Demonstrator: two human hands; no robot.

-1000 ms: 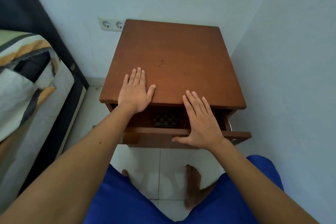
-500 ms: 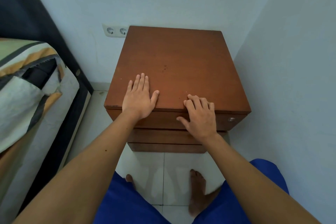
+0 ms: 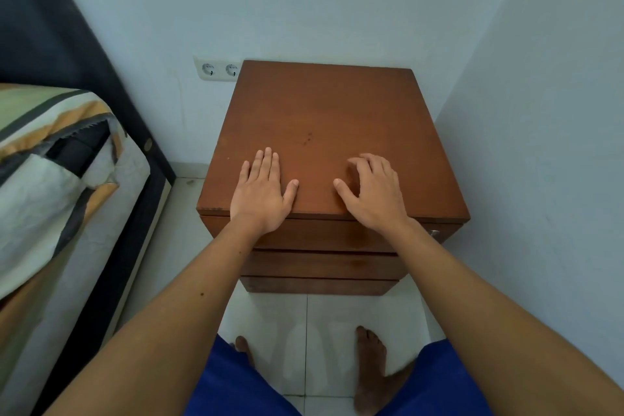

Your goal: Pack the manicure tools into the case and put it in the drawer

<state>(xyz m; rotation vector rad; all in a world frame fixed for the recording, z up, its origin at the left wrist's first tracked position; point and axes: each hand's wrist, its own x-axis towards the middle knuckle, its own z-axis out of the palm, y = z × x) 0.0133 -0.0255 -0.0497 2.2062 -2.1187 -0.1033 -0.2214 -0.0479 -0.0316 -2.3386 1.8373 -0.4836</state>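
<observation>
A brown wooden nightstand (image 3: pixel 324 118) stands in the corner of the room. Its top drawer (image 3: pixel 324 235) is pushed in flush, and the case inside it is hidden. My left hand (image 3: pixel 261 192) lies flat on the front left of the nightstand's top, fingers spread, holding nothing. My right hand (image 3: pixel 371 191) rests on the top at the front right with its fingers loosely curled and apart, also empty. Two more drawer fronts (image 3: pixel 320 265) sit below the top one.
A bed with a striped cover (image 3: pixel 57 186) and dark frame stands at the left. A double wall socket (image 3: pixel 219 69) is behind the nightstand. A wall runs close on the right. My bare feet (image 3: pixel 369 368) stand on white floor tiles.
One second ago the top drawer stood open with the checkered case inside. My right hand pushed it in, then lifted from the drawer front onto the nightstand's top. My left hand stayed put.
</observation>
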